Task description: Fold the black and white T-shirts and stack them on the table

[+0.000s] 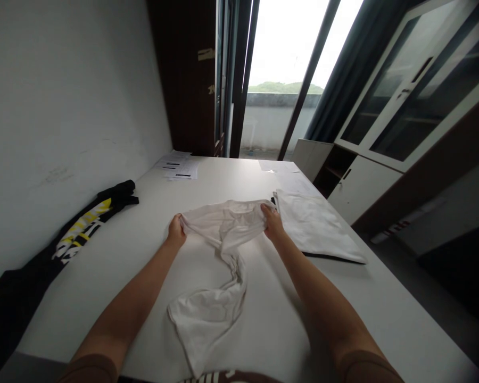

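Observation:
A thin white garment (223,223) is stretched between my two hands above the white table (151,282); its exact kind cannot be made out. My left hand (177,230) pinches its left upper corner. At the opposite corner, my right hand (272,219) grips the cloth with the thumb on top. The garment's middle is bunched and twisted, and its lower part trails down onto the table toward my body. Just beyond my right hand lies a folded white cloth (317,223) with a dark edge underneath.
Along the left wall lies a black garment (35,271) with a yellow and white print. Paper sheets (181,166) rest at the far left of the table, more papers (283,173) at the far right. A cabinet (367,181) with glass doors stands right, a window (287,48) behind.

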A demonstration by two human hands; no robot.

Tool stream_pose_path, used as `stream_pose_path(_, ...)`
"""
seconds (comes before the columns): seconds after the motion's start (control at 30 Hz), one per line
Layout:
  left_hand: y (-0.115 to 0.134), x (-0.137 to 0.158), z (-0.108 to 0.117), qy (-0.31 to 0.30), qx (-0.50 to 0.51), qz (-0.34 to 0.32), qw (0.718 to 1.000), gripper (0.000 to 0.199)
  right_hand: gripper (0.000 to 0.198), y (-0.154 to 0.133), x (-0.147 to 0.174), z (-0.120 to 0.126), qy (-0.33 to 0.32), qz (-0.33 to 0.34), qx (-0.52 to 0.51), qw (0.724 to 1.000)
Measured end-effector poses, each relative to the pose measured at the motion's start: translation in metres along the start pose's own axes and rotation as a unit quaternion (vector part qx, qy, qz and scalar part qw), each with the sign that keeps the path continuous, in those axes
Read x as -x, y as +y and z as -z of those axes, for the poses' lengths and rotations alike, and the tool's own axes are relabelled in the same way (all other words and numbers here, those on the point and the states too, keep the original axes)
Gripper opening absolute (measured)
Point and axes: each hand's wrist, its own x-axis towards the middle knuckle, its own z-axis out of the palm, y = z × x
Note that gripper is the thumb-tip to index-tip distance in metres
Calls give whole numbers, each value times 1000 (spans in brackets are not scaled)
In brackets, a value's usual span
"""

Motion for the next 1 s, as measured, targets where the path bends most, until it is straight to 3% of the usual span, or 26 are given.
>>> stream_pose_path(0.17,16,-20,22,87,24,-32,995,30,48,3,-24,35,68,-7,4,998)
stream_pose_path(0.27,17,-24,32,131,17,-69,989,32,47,5,-27,42,44,-30,39,998)
stream_pose_path(0.4,7,-23,33,127,-24,-65,990,34,48,11,-20,36,-20,-67,71,995)
stream_pose_path(0.5,0,-22,32,105,-74,-58,990,34,46,13,-15,33,13,-11,150,989)
stream_pose_path(0.57,-2,-22,32,99,-115,-72,986,35,42,11,-13,34,76,86,258,959)
stream_pose_path(0.63,-2,-20,34,101,-160,-96,977,38,35,8,-12,34,115,172,375,904)
stream_pose_path(0.67,-2,-19,35,103,-181,-107,972,40,34,6,-10,34,107,187,430,877)
stream_pose_path(0.73,0,-17,37,103,-215,-123,963,46,43,5,-7,30,31,155,522,838)
stream_pose_path(0.8,1,-14,36,95,-284,-162,940,51,55,6,-1,22,-71,86,580,807)
stream_pose_path(0.87,1,-10,34,71,-385,-226,892,56,60,9,6,12,-139,35,605,783)
stream_pose_path(0.93,0,-5,31,32,-475,-280,834,61,60,12,15,1,-162,15,616,771)
stream_pose_path(1.0,-3,1,27,-6,-529,-298,795,65,56,15,26,-9,-161,20,629,760)
